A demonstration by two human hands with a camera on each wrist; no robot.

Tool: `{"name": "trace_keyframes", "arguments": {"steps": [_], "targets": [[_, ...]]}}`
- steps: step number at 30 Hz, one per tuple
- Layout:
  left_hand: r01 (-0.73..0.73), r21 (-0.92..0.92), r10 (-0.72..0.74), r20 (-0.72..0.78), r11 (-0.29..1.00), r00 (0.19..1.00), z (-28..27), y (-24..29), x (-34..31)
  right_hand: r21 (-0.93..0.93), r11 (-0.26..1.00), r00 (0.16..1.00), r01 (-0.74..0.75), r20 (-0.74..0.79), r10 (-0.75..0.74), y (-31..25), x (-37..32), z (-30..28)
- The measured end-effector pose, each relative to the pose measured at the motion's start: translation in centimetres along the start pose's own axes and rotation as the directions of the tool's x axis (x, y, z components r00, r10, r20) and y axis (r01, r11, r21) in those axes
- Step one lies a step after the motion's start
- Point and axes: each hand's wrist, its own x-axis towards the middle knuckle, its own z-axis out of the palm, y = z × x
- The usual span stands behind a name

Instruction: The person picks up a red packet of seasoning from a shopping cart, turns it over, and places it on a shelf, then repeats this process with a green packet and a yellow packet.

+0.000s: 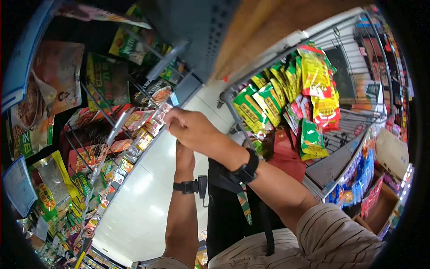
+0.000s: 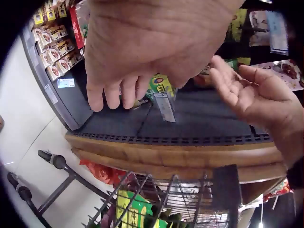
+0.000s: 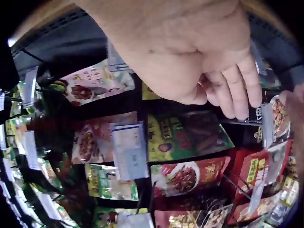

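Note:
In the head view my right hand (image 1: 192,127) is in front of the hanging food packets (image 1: 136,121), hiding most of my left hand (image 1: 184,154). The left wrist view shows my left hand (image 2: 156,42) with fingers pointing down over a green-yellow packet (image 2: 161,85); whether it touches is unclear. Beside it, my right hand (image 2: 261,97) has its palm showing and fingers loosely bent, holding nothing. Seen from the right wrist, my right hand (image 3: 190,52) hangs above a green packet (image 3: 185,135), next to a bowl-picture packet (image 3: 279,116).
A wire shopping cart (image 1: 385,85) at the right carries many yellow-green packets (image 1: 268,103) and a red item (image 1: 284,148). Price tags (image 1: 20,190) stick out from the rack hooks on the left. Boxed goods (image 2: 54,52) stand on a shelf. Pale floor tiles (image 1: 148,188) lie below.

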Motion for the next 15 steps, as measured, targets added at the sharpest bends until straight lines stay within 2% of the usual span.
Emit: {"name": "trace_keyframes", "arguments": {"steps": [3, 4, 7, 8, 9, 11, 12, 15], "targets": [[0.011, 0.356, -0.007, -0.011, 0.935, 1.0, 1.9, 3.8, -3.8, 0.027, 0.996, 0.993, 0.089, -0.083, -0.087, -0.3, -5.5, -2.2], [0.037, 0.046, -0.034, -0.061, 0.998, 0.998, 3.2, 4.3, -4.6, 0.07, 0.995, 0.994, 0.064, -0.088, -0.058, -0.4, -7.3, -3.2], [0.04, 0.132, -0.035, -0.038, 0.99, 0.999, 5.6, 6.4, -6.1, 0.278, 0.96, 0.995, -0.031, -0.085, 0.057, 0.3, -11.8, -6.0], [-0.042, 0.09, 0.038, 0.047, 0.995, 0.998, 5.8, 6.3, -6.2, 0.227, 0.971, 0.99, -0.078, -0.097, 0.102, 1.1, -13.0, -6.8], [-0.026, 0.129, 0.022, 0.035, 0.991, 0.999, 7.9, 8.0, -6.9, 0.274, 0.958, 0.987, -0.088, -0.108, 0.121, 1.3, -14.3, -7.7], [-0.063, 0.226, 0.04, 0.104, 0.972, 0.994, 11.0, 10.0, -7.7, 0.364, 0.926, 0.981, -0.095, -0.127, 0.15, 1.6, -16.9, -9.2], [-0.089, 0.263, 0.051, 0.147, 0.961, 0.988, 12.7, 10.5, -8.1, 0.369, 0.928, 0.979, -0.049, -0.164, 0.117, 2.1, -18.0, -9.7], [-0.169, 0.353, 0.069, 0.278, 0.92, 0.958, 17.5, 11.7, -8.1, 0.353, 0.925, 0.963, -0.137, -0.173, 0.208, 1.7, -21.6, -12.4]]}}
